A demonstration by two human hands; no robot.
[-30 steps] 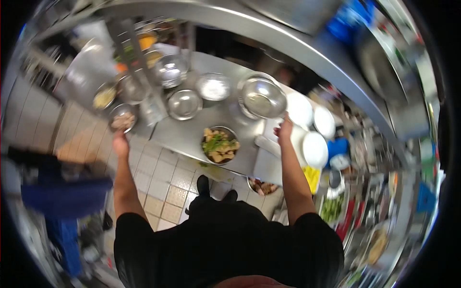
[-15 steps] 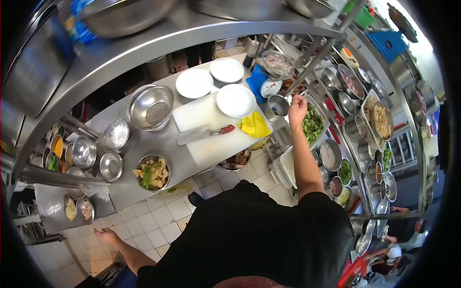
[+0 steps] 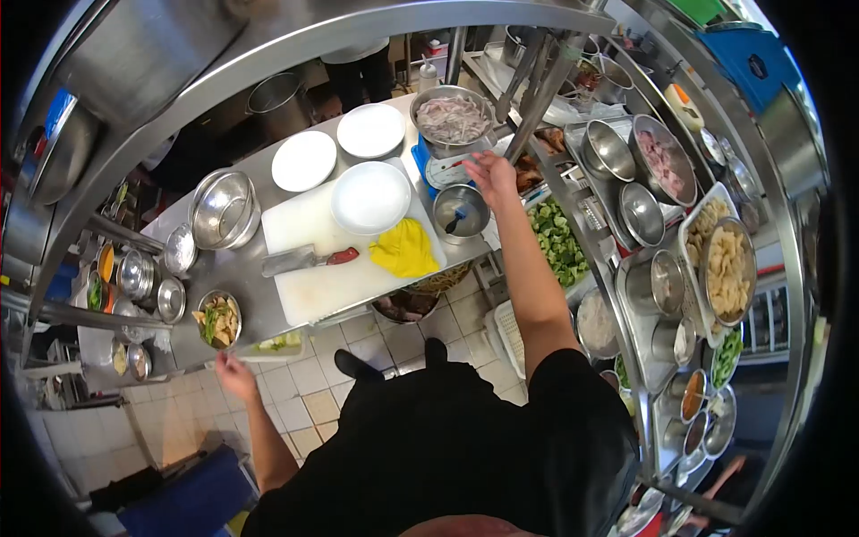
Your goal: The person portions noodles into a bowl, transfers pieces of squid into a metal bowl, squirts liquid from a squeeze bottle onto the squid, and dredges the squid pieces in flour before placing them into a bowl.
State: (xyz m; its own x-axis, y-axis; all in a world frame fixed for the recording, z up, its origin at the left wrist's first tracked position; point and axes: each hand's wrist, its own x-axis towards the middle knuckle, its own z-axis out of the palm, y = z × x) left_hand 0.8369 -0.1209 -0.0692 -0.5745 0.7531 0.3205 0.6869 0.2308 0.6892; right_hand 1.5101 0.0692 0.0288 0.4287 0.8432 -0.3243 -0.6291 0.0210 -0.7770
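Note:
My right hand (image 3: 494, 181) reaches over the counter with its fingers apart, beside a blue dial scale (image 3: 445, 172) and above the rim of a steel pot (image 3: 472, 204). A dark-blue-headed utensil leans inside that pot. On the scale sits a steel bowl of pale sliced raw strips (image 3: 455, 120). My left hand (image 3: 236, 376) hangs just off the counter's front edge, loosely open and holding nothing visible. Closest to it is a steel bowl of yellowish chunks with green pieces (image 3: 217, 320). A cleaver (image 3: 291, 260) with a red handle lies on the white cutting board (image 3: 309, 300).
White plates (image 3: 370, 131) and a yellow cloth (image 3: 403, 247) lie on or behind the board. Steel bowls (image 3: 234, 208) stand at left. A shelf rail (image 3: 358, 20) crosses overhead. Chopped greens (image 3: 557, 240) and racks of filled bowls are at right. Another person stands across the counter.
The view has shifted toward the right. My right hand has gone from the pot's far side to beside the scale, its fingers spreading. My left hand is nearer the bowl of chunks.

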